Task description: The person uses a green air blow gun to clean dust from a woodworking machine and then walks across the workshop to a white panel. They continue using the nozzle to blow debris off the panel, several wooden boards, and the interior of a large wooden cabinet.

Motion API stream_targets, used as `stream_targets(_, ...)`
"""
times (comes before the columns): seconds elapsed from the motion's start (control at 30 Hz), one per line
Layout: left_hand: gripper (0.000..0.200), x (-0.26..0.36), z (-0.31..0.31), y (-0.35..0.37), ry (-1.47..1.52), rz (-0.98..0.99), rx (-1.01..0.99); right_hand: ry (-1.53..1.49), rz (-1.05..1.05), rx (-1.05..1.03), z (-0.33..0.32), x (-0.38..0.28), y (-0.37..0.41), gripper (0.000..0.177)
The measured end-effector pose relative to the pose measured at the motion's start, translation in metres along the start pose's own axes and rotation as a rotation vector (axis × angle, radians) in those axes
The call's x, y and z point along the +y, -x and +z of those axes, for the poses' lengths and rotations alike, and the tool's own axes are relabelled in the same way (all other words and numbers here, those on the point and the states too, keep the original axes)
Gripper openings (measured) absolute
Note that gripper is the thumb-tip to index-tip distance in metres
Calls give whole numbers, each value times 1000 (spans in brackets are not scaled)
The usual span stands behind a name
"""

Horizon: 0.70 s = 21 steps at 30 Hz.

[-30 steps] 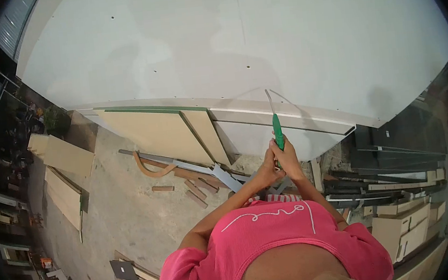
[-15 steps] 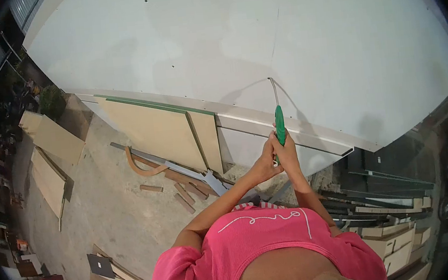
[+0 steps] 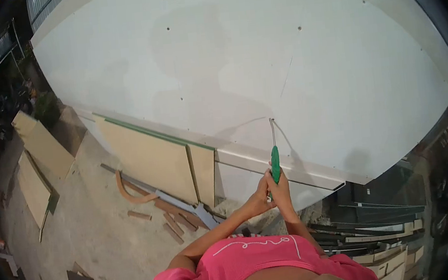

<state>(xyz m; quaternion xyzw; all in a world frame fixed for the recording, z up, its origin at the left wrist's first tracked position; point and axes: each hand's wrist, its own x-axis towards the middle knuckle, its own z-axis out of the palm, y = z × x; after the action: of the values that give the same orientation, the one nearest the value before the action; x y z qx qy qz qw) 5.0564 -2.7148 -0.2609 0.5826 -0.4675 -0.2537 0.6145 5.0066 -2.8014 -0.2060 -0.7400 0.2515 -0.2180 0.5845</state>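
Both hands are closed together low in front of the white panel (image 3: 228,69). In my right hand (image 3: 281,188) is a green-handled tool (image 3: 275,162) with a thin metal shaft, bent near the tip. Its tip meets the panel at a small dark spot, and thin shadows fan out from there. My left hand (image 3: 261,200) presses against the right one at the lower end of the handle, its fingers curled and partly hidden. Several small dark dots mark the panel's face, and a faint line runs down it above the tool.
Beige boards with green edges (image 3: 150,158) lean against the panel's lower left. Wood offcuts (image 3: 173,226) and a curved brown piece (image 3: 126,190) lie on the concrete floor (image 3: 97,222). Stacked strips (image 3: 373,237) fill the lower right. More boards (image 3: 35,190) stand at far left.
The view has tilted upward, so the panel, hands and tool appear lower in the picture. Both hands keep their hold, with the tip at the same dark spot.
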Motion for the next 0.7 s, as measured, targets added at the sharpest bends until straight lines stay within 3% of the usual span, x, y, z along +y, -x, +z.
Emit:
stream_targets(0.03,104,8,-3,-1,12,-23,7,35,-116,35,3,3,-3,44)
stream_targets(0.1,104,24,-10,-6,25,-45,7,48,-134,56,2,-12,-10,45)
stream_targets(0.27,100,90,-44,-62,-198,267,37,10,-272,156,-7,-103,-35,47)
stream_targets(0.4,100,133,-61,-101,-171,347,4,-81,-304,179,-18,-163,-52,45)
stream_targets(0.53,100,148,-70,-119,-163,321,-50,-86,-301,167,-23,-179,-63,44)
stream_targets(0.63,100,146,-70,-123,-213,415,-11,-71,-368,192,-23,-180,-66,43)
stream_targets(0.7,102,144,-70,-124,-166,354,-37,-49,-316,189,-22,-181,-65,42)
